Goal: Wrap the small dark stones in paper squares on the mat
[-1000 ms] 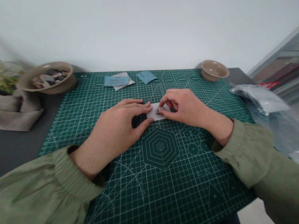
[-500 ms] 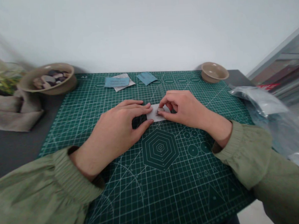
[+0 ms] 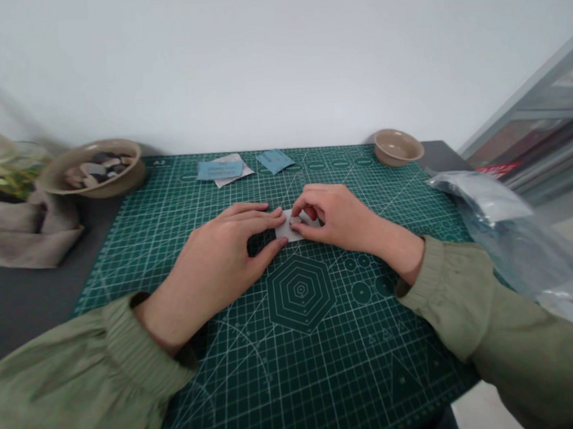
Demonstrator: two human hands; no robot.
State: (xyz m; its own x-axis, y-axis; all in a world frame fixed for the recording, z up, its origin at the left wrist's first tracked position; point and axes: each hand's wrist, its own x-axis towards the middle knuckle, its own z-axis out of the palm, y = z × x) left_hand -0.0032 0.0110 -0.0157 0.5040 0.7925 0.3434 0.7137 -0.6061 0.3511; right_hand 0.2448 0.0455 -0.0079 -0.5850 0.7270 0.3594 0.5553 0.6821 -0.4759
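Note:
A small white piece of paper [image 3: 283,231] lies on a green cutting mat [image 3: 295,363]. On the paper's left end rest the fingertips of my left hand [image 3: 221,257], with thumb and fingers stretched out and apart. Between thumb and fingers of my right hand [image 3: 340,216] is a small pale pebble [image 3: 295,220], pinched and held on or just over the paper. My right hand covers the paper's right part.
At the back lie a blue-and-white packet [image 3: 220,170] and a blue packet [image 3: 275,161]. A beige bowl of stones [image 3: 94,168] stands at left, near a cloth bag [image 3: 25,230]. At right are a smaller beige bowl [image 3: 396,147] and a clear plastic bag [image 3: 510,226].
My right hand and the pebble have shifted a little left over the paper. My left hand stays at the paper's left end. The whole view has shifted slightly.

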